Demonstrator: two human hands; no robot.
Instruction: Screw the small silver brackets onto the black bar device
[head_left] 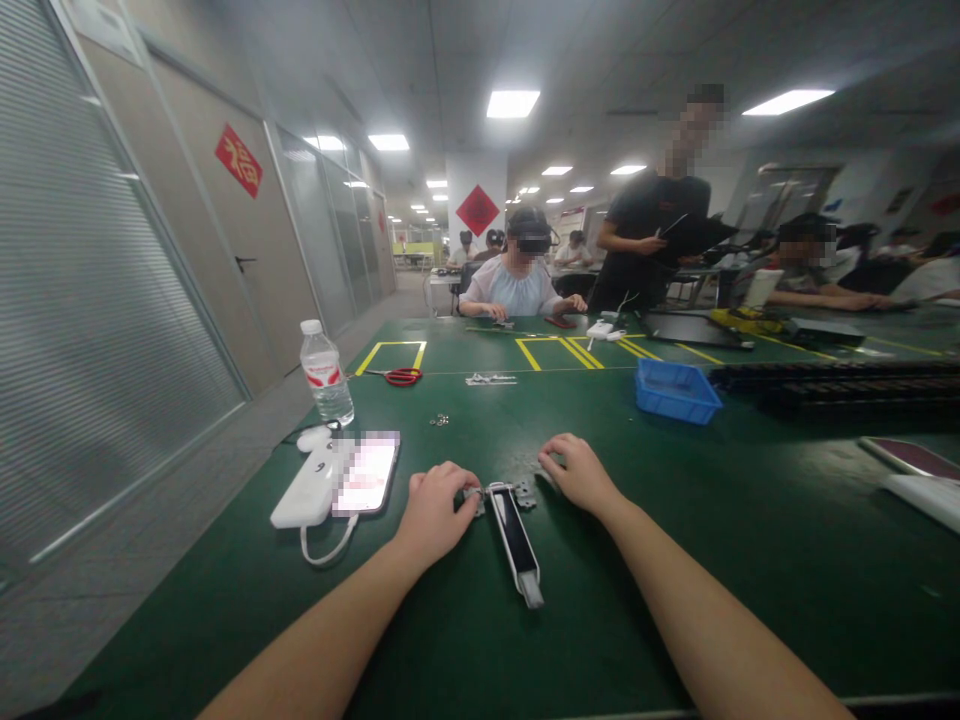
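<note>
A long narrow white-framed part with a dark middle (514, 532) and a grey tip lies on the green table, pointing toward me. Small metal plates (524, 494) sit at its far end. My left hand (441, 508) is closed beside that end, thumb and fingers pinching a small metal plate (475, 501) on its left side. To the right, apart from the white frame, my right hand (579, 474) has its fingers curled in a pinch low over the table. A small greyish piece shows under those fingertips, too blurred to name.
On the left are a water bottle (327, 378), a white power bank (306, 486) and a cabled phone (367, 474). Farther off lie red-handled scissors (403, 377), small metal bits (440, 421), thin metal strips (491, 380) and a blue tray (677, 406). A person sits opposite.
</note>
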